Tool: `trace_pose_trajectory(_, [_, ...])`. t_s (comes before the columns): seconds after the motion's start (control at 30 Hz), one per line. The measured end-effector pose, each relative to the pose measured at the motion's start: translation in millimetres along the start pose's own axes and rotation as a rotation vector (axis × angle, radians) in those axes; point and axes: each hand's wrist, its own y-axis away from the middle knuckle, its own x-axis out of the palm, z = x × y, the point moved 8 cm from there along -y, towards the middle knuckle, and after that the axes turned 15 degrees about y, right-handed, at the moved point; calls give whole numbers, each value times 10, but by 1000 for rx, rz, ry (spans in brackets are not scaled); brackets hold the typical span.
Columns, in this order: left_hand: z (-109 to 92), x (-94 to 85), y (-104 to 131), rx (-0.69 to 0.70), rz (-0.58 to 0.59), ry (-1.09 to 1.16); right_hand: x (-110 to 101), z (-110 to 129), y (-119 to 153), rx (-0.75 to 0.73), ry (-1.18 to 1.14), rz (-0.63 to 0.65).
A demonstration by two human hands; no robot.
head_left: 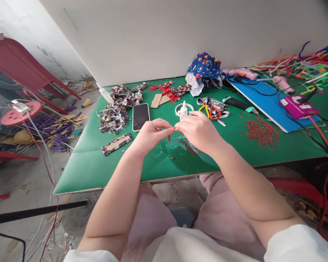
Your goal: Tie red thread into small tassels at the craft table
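Over the middle of the green table, my left hand (154, 133) and my right hand (198, 129) meet at the fingertips, both pinched closed. A short bit of red string (169, 138) hangs below the left fingers, and the rest of it is hidden in the pinch. What the right fingertips grip is covered. Just behind the right hand stands a white squeeze bottle (183, 110) with a pointed nozzle, in front of a white ring (191, 106). Loose red strings (191, 148) lie on the table under the right hand.
A phone (141, 117), flowered fabric scraps (113, 118) and a fabric-edged strip (116, 144) lie left. Scissors (213, 112), a utility knife (239, 104), a red string pile (261, 131), a blue board (262, 102) and a purple box (299, 107) with cables are right. The table edge (180, 177) runs nearby.
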Motion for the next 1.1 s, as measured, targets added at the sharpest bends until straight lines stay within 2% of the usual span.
trace_pose_trajectory(0.1, [-88,-58,16,116,-85,-42,26,-49,-9,85,-140,-47])
trace_pose_trajectory(0.2, [-170,-98,43,211,-167,-23,64,-93,-14,191,-334,-22])
trace_pose_trajectory(0.37, [-285,-116,97,305,-271,104,151,-123,-6,364,-843,8])
trace_pose_trajectory(0.43, [-277,-98,99,292,-272,212,256,-108,7,430,-1066,39])
trace_pose_trajectory(0.53, [-205,-30,78,217,-212,434,430,-21,31,492,-1430,94])
trace_pose_trajectory(0.63, [-114,64,63,111,-132,622,517,131,44,476,-1796,154])
trace_pose_trajectory(0.7, [-61,122,65,42,-92,686,512,208,48,444,-1959,181])
trace_pose_trajectory(0.9, [-34,173,87,-16,-58,809,472,265,47,404,-2074,198])
trace_pose_trajectory(1.0, [-19,104,83,-30,-120,831,552,295,66,460,-2125,227])
trace_pose_trajectory(1.1, [-39,-3,72,22,-190,819,636,342,94,508,-2173,256])
